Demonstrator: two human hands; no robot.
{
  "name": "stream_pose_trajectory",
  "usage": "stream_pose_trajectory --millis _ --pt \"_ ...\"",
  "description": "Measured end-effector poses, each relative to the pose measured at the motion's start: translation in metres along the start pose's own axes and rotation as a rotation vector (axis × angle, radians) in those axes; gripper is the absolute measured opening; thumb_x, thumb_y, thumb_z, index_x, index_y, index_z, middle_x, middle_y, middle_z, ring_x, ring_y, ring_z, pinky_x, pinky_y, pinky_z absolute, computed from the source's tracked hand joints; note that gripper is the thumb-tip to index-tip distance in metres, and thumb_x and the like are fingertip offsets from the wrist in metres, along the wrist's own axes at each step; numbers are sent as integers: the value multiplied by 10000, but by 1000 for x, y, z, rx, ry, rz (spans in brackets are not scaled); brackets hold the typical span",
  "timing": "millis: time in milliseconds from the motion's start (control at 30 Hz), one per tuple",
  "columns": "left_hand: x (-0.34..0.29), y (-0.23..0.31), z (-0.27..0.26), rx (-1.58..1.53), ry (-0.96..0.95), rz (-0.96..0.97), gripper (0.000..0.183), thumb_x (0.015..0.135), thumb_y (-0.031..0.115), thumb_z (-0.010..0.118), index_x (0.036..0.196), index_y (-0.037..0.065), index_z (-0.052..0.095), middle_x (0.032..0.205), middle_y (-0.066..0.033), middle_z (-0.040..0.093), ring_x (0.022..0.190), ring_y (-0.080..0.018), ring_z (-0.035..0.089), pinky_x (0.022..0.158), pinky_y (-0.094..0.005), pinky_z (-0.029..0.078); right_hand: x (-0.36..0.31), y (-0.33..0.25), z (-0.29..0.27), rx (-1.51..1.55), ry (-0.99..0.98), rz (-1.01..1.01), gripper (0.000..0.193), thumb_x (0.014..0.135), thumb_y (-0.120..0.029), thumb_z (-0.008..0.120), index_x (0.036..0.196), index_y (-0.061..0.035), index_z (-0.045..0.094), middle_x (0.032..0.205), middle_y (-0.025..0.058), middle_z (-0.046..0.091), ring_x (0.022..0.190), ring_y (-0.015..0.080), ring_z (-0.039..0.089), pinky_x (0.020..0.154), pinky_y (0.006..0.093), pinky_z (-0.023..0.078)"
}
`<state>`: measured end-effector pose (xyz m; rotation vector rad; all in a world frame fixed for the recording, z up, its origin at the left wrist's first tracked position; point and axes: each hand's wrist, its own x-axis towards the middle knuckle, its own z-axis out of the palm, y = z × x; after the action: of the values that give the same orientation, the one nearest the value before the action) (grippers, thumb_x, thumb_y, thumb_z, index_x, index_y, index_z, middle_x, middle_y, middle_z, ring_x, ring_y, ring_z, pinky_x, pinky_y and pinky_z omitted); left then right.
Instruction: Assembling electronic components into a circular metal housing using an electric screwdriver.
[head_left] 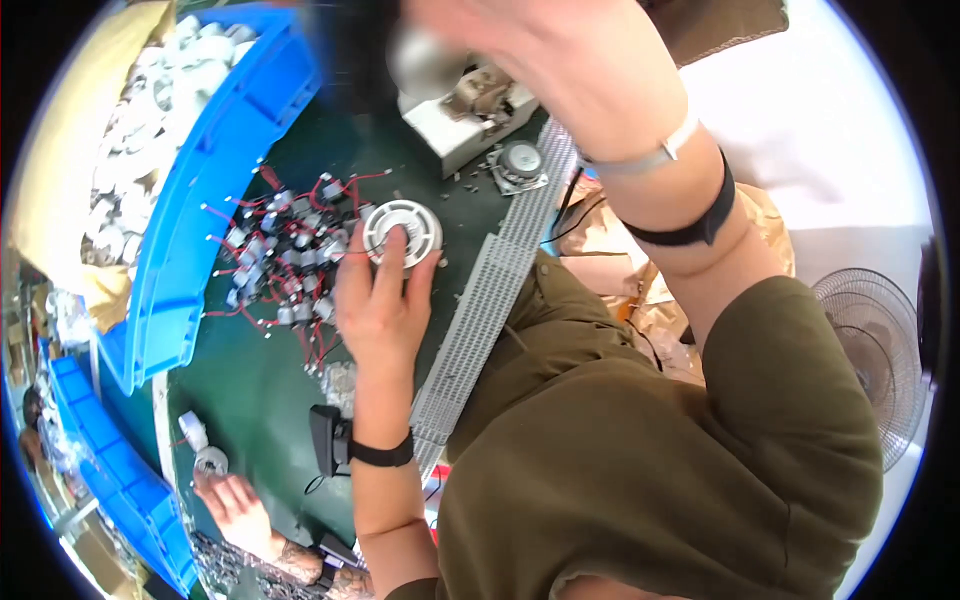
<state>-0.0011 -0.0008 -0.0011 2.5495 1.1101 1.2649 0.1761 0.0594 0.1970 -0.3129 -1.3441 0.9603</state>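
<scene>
My left hand [383,305] grips a round white slotted plastic housing [428,225] over the green table, with one finger laid across its middle. Beside it spreads a heap of small grey motor-like parts with red wires [300,245]. My right hand [490,22] is at the top edge, smeared by motion and partly cut off, so its fingers cannot be read. A dark blurred shape [355,60] shows next to it. Below that hand stands a white box-shaped fixture [460,135] with brownish parts on top. A small round speaker-like part [520,163] lies near the table edge.
A blue bin [200,200] full of white plastic parts stands on the left. Another person's hand [235,508] holds a white ring piece [210,462] at lower left. A perforated metal strip [480,320] runs along my table edge. A fan [870,350] stands far right.
</scene>
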Motion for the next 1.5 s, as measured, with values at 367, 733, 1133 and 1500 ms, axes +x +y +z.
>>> stream_pose_trajectory --millis 367,733,1133,1500 --pt "-3 -8 0 -2 -38 41 399 680 151 780 1047 64 649 1084 -206 599 868 -327 620 685 -368 523 -68 5 -67 -379 403 119 342 752 -5 662 1056 39 511 695 48 569 545 110 546 505 238 443" --pt "-4 -8 0 -15 -33 43 427 669 148 785 1064 69 644 1089 -206 599 873 -337 614 696 -375 514 -74 8 -72 -433 416 102 348 743 -5 663 1055 44 517 696 39 564 555 109 546 528 243 449" --pt "6 -2 -2 -29 5 58 376 621 131 805 953 73 638 1061 -160 603 818 -295 605 659 -351 499 -80 -11 -42 -57 371 111 372 753 1 622 1091 62 480 667 91 579 534 179 557 534 287 468" --pt "6 -4 1 -54 42 40 357 610 184 804 921 104 648 972 -127 590 730 -271 589 587 -347 483 -59 17 16 -46 200 268 379 722 3 670 1054 24 487 676 20 543 518 93 524 476 229 424"
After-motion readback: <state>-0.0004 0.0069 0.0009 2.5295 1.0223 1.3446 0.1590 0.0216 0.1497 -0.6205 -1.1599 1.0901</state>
